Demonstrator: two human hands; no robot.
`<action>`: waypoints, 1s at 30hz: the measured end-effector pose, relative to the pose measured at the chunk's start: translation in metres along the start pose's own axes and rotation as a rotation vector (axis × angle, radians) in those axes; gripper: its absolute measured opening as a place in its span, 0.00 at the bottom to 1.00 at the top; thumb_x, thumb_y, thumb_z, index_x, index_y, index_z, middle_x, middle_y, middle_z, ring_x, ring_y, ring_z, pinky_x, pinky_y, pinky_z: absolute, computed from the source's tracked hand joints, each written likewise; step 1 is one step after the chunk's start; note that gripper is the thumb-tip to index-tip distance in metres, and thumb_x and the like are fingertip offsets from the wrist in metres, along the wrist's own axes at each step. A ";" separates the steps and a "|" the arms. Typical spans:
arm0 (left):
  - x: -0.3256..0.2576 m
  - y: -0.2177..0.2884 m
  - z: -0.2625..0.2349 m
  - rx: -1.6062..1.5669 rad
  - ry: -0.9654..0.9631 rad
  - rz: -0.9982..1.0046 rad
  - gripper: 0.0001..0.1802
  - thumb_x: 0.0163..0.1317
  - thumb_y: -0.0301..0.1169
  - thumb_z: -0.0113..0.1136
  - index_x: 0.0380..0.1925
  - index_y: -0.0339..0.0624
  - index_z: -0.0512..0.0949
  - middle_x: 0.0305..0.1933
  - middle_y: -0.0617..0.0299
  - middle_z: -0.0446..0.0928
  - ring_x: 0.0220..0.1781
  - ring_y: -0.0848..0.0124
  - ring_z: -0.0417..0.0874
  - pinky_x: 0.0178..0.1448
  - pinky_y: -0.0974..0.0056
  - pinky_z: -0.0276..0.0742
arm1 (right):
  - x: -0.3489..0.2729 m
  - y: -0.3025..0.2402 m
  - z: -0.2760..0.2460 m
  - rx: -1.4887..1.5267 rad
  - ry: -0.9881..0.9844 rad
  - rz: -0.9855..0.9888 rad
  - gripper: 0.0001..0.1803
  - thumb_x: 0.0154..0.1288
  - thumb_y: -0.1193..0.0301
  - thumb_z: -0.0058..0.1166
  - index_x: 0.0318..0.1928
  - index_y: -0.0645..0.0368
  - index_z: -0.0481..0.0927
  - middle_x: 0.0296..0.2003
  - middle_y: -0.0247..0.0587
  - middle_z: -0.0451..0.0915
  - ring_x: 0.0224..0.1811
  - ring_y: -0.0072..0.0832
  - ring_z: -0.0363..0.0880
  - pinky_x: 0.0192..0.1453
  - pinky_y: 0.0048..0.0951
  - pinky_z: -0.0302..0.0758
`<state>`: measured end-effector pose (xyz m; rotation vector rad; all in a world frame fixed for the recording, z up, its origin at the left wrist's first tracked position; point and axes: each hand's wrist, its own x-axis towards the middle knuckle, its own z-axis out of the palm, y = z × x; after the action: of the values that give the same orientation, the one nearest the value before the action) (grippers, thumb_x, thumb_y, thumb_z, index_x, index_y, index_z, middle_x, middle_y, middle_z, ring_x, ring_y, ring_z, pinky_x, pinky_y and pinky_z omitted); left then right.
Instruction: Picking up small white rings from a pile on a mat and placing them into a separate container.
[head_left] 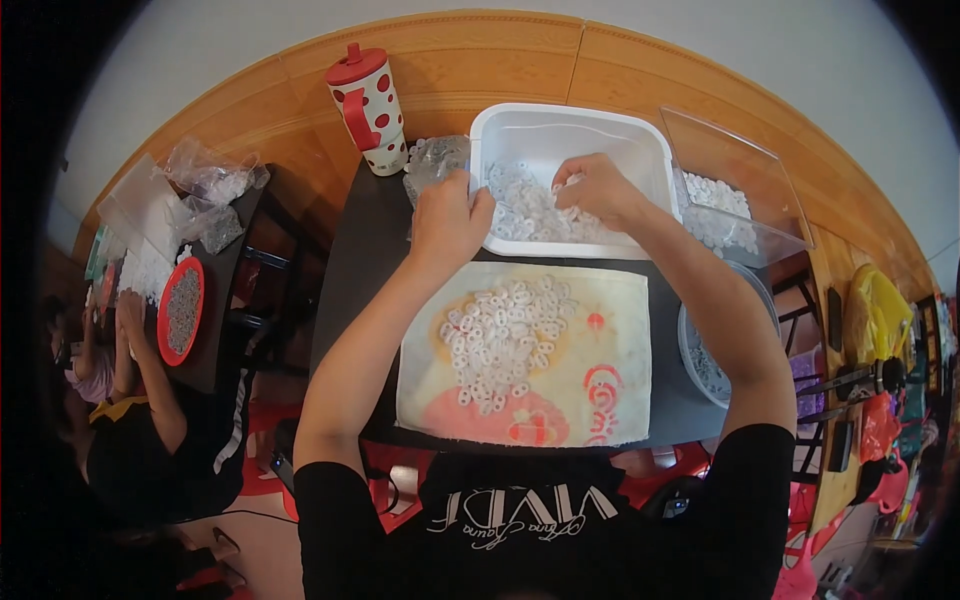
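A white plastic tub (590,118) stands at the far side of the dark table, with many small pale plastic pieces (520,205) inside. My left hand (450,215) is closed on the tub's left rim. Inside the tub, my right hand (595,192) dips into the pieces with its fingers bent together; what they pinch is too small to make out. Nearer me lies a yellowish printed cloth (620,350), bearing a loose heap of small white oval plastic pieces with holes (500,335).
Beside the tub, a clear box (720,215) holds white pieces. A round clear container (705,365) of grey pieces sits under my right forearm. A spotted tumbler (370,110) and plastic bag (435,160) stand left. Another person works at a table with a red tray (165,330).
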<state>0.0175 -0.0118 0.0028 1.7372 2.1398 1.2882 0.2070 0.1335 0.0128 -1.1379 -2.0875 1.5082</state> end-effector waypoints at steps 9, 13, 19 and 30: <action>0.026 -0.017 0.005 0.020 -0.063 -0.044 0.21 0.65 0.39 0.60 0.25 0.27 0.78 0.18 0.46 0.78 0.19 0.56 0.82 0.29 0.54 0.76 | -0.066 -0.069 -0.025 0.360 -0.031 -0.052 0.11 0.53 0.81 0.65 0.37 0.58 0.82 0.30 0.35 0.81 0.27 0.21 0.79 0.28 0.23 0.73; 0.027 -0.006 -0.005 0.011 -0.151 -0.135 0.26 0.69 0.45 0.59 0.25 0.28 0.79 0.17 0.48 0.78 0.18 0.58 0.82 0.28 0.55 0.76 | -0.103 -0.046 -0.006 0.357 -0.163 -0.182 0.10 0.54 0.81 0.66 0.37 0.58 0.82 0.31 0.32 0.82 0.30 0.17 0.80 0.33 0.20 0.75; -0.012 0.010 -0.037 0.267 0.081 0.116 0.20 0.68 0.43 0.63 0.38 0.33 0.80 0.25 0.48 0.80 0.29 0.55 0.85 0.31 0.53 0.77 | -0.134 0.032 0.045 0.006 -0.360 -0.201 0.10 0.53 0.80 0.64 0.38 0.62 0.83 0.36 0.35 0.83 0.40 0.21 0.81 0.46 0.26 0.76; -0.174 0.029 -0.047 0.033 -0.008 0.531 0.13 0.52 0.21 0.71 0.38 0.34 0.81 0.37 0.52 0.80 0.33 0.55 0.83 0.37 0.58 0.80 | -0.162 0.050 0.099 -0.560 -0.200 -0.579 0.16 0.55 0.78 0.59 0.46 0.58 0.81 0.41 0.46 0.75 0.43 0.48 0.80 0.43 0.41 0.79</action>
<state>0.0740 -0.1842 -0.0204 2.4245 1.7584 1.3401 0.2644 -0.0463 -0.0413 -0.4445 -2.7539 0.8130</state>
